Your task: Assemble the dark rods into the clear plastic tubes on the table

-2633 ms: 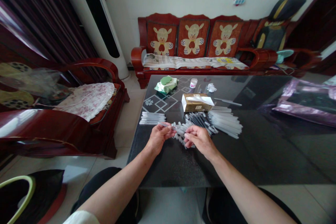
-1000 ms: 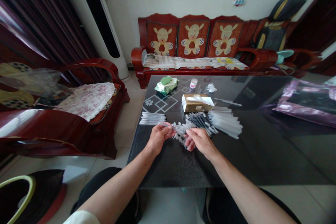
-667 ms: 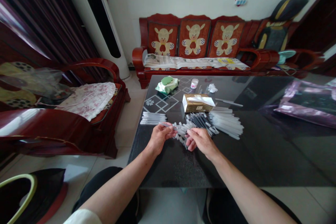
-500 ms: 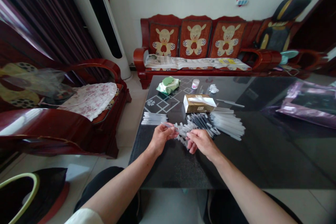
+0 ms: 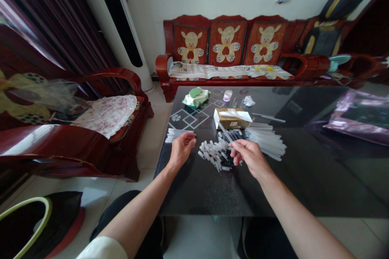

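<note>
My left hand (image 5: 182, 146) is over the right end of a row of white pens (image 5: 174, 135) on the dark table, fingers bent and thumb apart from them; nothing shows clearly in its grasp. My right hand (image 5: 247, 154) pinches the lower end of a translucent pen barrel (image 5: 224, 130), which slants up and left. Under and left of this hand lies a heap of small whitish pen caps (image 5: 212, 151). Thin black refills (image 5: 235, 134) lie behind the heap, partly hidden by the barrel and hand. To the right, more translucent pen barrels (image 5: 267, 139) lie fanned out.
Behind the pen parts stands a gold tissue box (image 5: 233, 120). Farther back are a green wipes pack (image 5: 196, 98), a small white jar (image 5: 227, 95) and crumpled tissue (image 5: 249, 100). A purple plastic package (image 5: 361, 115) lies at the right of the glossy table (image 5: 304, 178).
My hands have moved apart from above the caps. The left went left to the pen row, and the slim pen it held no longer shows. My right hand moved right and now holds a barrel.
</note>
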